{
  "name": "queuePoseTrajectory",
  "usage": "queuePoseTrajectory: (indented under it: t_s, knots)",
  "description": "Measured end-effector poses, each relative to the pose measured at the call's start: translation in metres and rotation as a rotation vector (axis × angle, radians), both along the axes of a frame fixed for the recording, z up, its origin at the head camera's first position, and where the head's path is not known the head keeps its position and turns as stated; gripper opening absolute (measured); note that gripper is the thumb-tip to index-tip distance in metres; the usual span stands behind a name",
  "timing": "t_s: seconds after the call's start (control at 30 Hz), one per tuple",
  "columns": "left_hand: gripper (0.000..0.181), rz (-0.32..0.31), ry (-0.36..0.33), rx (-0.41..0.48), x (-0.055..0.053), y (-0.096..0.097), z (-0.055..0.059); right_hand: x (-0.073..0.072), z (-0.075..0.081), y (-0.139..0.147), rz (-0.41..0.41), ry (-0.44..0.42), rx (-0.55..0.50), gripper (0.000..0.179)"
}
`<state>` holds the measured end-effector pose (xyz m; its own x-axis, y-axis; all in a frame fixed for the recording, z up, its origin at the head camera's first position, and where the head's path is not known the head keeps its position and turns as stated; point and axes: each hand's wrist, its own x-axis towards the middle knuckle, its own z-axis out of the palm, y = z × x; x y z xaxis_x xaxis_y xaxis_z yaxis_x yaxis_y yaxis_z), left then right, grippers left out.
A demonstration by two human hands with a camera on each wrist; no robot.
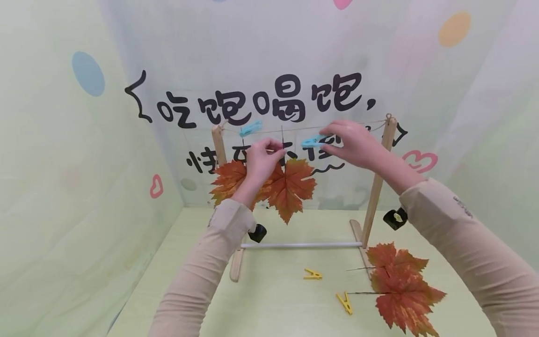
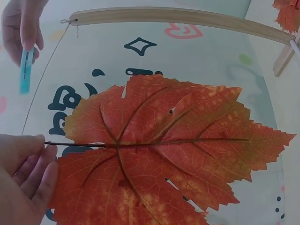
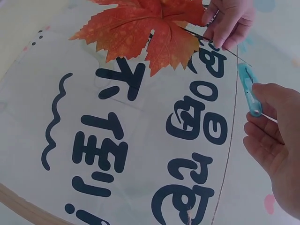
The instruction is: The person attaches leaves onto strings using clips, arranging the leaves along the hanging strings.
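Note:
My left hand (image 1: 262, 161) pinches the thin dark stem (image 2: 77, 144) of a red-orange maple leaf (image 1: 291, 187), which hangs blade down below the fingers. The stem's tip reaches up to the string (image 1: 296, 129). To the right, my right hand (image 1: 351, 140) holds a light blue clothespin (image 3: 249, 89) between thumb and fingers, close beside the string and apart from the stem. Another blue clothespin (image 1: 251, 128) sits on the string near the left post, above a second maple leaf (image 1: 227, 180) partly hidden behind my left hand and the held leaf.
The string runs between two wooden posts (image 1: 375, 201), joined low down by a white rod (image 1: 301, 245). On the table lie two yellow clothespins (image 1: 313, 274) and, at the right, overlapping maple leaves (image 1: 406, 295) with stems pointing left. A lettered backdrop (image 1: 189, 51) hangs behind.

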<state>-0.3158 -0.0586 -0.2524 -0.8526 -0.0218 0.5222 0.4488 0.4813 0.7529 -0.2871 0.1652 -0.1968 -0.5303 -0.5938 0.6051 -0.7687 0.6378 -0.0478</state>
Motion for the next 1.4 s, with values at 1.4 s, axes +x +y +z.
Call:
queuePoseTrajectory:
  t_s: [1.4]
  knots:
    - [0.012, 0.05, 0.032, 0.014, -0.017, -0.001, -0.011, -0.033, 0.013, -0.061, -0.17, 0.071, 0.007, 0.015]
